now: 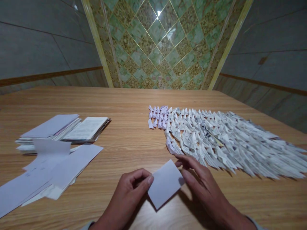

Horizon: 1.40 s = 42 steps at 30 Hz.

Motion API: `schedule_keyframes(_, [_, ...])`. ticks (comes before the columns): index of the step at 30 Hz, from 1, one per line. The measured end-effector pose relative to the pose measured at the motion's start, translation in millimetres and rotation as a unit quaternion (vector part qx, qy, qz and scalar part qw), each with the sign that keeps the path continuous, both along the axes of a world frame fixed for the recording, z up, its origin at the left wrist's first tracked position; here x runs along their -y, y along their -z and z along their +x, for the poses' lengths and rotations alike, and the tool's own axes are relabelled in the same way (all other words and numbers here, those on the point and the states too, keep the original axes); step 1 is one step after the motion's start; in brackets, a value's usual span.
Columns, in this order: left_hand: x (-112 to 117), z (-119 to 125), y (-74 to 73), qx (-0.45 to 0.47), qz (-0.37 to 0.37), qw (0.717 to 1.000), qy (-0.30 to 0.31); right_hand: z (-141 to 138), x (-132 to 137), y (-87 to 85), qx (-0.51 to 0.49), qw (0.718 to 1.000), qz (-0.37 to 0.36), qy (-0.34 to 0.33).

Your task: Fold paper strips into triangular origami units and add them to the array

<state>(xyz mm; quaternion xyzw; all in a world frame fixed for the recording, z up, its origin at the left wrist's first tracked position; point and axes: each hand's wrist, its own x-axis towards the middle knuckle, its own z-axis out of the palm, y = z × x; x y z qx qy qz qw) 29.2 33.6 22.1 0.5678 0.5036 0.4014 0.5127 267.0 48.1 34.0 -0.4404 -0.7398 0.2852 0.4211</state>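
While a small paper sheet [165,183] is held over the wooden surface [129,102], hands: it is pinched at one edge by the left hand [124,198], with the left fingers [144,175] together; the right hand [203,188] is at the opposite edge, with the right fingers [192,164] apart, any grip unclear.
Done: folded paper pieces [227,140] are laid in close rows.
Flat: loose sheets [52,172] and an open stack of printed paper [81,131] are placed at the left.

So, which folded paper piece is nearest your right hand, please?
The plain pale folded piece at the rows' near corner, by the right hand; its neighbours show print.
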Motion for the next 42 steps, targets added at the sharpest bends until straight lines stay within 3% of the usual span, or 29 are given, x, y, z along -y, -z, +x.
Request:
schedule_keyframes(3, [4, 1, 1.1, -0.036, 0.048, 0.998, 0.034, -7, 4, 1.8, -0.009, 0.999, -0.039, -0.028])
schedule_keyframes(6, [5, 1, 1.1, -0.104, 0.195, 0.974, 0.057, -11, 5, 0.1, -0.004, 0.998, 0.025, -0.063])
schedule_keyframes(9, [3, -1, 0.4, -0.165, 0.379, 0.909, 0.049, -10, 5, -2.7, 0.014, 0.98, 0.174, -0.095])
schedule_keyframes(12, [1, -4, -0.1, -0.244, 0.476, 0.844, 0.034, -8, 5, -1.2, 0.08, 0.95, 0.286, -0.099])
schedule_keyframes(16, [3, -3, 3.9, -0.336, 0.504, 0.793, 0.059, -10, 5, 9.3, 0.191, 0.924, 0.311, -0.112])
schedule_keyframes(22, [8, 2, 17.6, -0.375, 0.509, 0.764, 0.126, -6, 4, 16.9, 0.317, 0.906, 0.226, -0.169])
schedule_keyframes(29, [10, -5, 25.7, -0.409, 0.519, 0.738, 0.139, 3, 2, 7.8, 0.302, 0.918, 0.144, -0.214])
schedule_keyframes(34, [13, -3, 30.4, -0.4, 0.537, 0.733, 0.122, 5, 2, 10.0, 0.244, 0.939, 0.123, -0.207])
schedule_keyframes(42, [15, 3, 34.3, -0.387, 0.521, 0.759, 0.061, 4, 4, 1.0, 0.23, 0.952, 0.074, -0.187])
